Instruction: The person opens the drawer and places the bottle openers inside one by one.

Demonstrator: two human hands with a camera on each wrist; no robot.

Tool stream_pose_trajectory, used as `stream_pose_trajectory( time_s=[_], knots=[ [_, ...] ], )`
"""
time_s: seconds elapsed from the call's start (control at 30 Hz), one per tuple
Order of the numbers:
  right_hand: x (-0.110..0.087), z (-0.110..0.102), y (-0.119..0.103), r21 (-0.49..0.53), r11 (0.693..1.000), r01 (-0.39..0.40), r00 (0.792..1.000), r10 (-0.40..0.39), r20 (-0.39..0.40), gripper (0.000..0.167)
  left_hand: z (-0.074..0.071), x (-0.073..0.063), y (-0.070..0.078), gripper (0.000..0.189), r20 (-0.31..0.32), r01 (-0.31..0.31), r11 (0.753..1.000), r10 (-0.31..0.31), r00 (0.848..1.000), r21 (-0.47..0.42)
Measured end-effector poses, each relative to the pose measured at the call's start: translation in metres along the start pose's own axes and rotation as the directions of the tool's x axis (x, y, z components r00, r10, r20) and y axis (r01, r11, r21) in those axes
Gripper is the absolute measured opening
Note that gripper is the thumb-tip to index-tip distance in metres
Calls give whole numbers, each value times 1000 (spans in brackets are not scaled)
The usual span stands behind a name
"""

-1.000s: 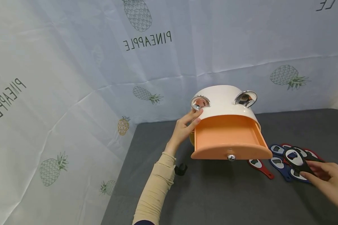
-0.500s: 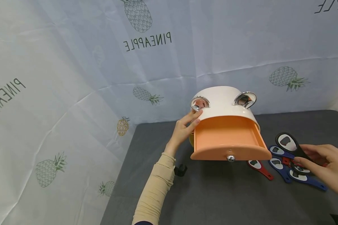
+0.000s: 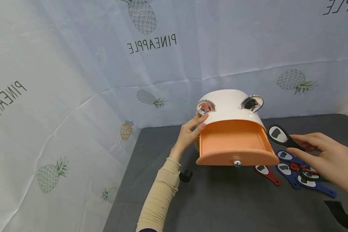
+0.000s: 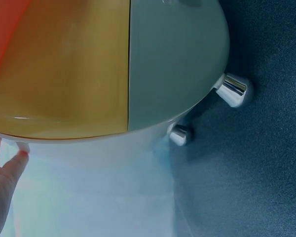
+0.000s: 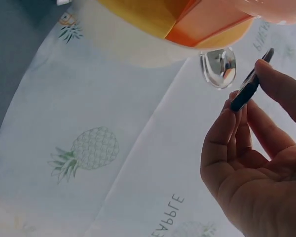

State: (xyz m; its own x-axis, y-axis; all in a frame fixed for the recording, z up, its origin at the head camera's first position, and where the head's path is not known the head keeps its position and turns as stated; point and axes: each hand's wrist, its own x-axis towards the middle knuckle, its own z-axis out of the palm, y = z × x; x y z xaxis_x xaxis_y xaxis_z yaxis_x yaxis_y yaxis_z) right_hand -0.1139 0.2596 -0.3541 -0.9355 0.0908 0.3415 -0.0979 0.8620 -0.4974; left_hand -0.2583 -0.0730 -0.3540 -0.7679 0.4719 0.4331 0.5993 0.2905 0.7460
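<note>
My right hand (image 3: 322, 151) pinches the handle of a black bottle opener (image 3: 278, 134) with a pale metal plate, its head just right of the open drawer. Seen edge-on in the right wrist view, the bottle opener (image 5: 246, 91) sits between thumb and fingers. A white storage box (image 3: 229, 103) with two chrome ears has its orange top drawer (image 3: 235, 138) pulled out, nothing lying inside. With mostly straight fingers, my left hand (image 3: 188, 133) rests against the box's upper left side near one ear. The left wrist view shows lower yellow (image 4: 69, 74) and green (image 4: 175, 64) drawers, both closed.
Several blue, red and black bottle openers (image 3: 307, 182) overlap right of the box; a red one (image 3: 268, 175) lies nearer it. A small black object (image 3: 186, 176) lies left of the box on the dark grey table (image 3: 220, 206). A pineapple-print cloth (image 3: 174, 64) hangs behind.
My right hand has lifted the black bottle opener off the pile and carried it left and up to the drawer's right side. My left hand and the box have stayed put.
</note>
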Motion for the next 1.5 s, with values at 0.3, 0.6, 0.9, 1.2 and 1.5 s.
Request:
stream_pose_trajectory(
  time_s=[0.3, 0.6, 0.9, 1.2, 1.5],
  knots=[
    [17, 4, -17, 106, 990, 92, 996, -92, 1, 40, 0, 0, 0, 41, 11, 3, 1000, -3, 1000, 7],
    [35, 11, -35, 168, 979, 119, 985, -137, 104, 38, -1, -2, 0, 41, 3, -6, 1000, 6, 1000, 5],
    [45, 22, -47, 138, 971, 198, 956, -222, 193, 31, 1, -3, 0, 41, 8, -7, 1000, 7, 1000, 10],
    [58, 27, -57, 156, 956, 248, 927, -281, 248, 30, 9, 5, -37, 40, -28, -11, 1000, 12, 1000, 18],
    [66, 31, -66, 217, 926, 309, 877, -365, 311, 25, 8, 2, -33, 50, -27, -15, 1000, 15, 1000, 8]
  ],
)
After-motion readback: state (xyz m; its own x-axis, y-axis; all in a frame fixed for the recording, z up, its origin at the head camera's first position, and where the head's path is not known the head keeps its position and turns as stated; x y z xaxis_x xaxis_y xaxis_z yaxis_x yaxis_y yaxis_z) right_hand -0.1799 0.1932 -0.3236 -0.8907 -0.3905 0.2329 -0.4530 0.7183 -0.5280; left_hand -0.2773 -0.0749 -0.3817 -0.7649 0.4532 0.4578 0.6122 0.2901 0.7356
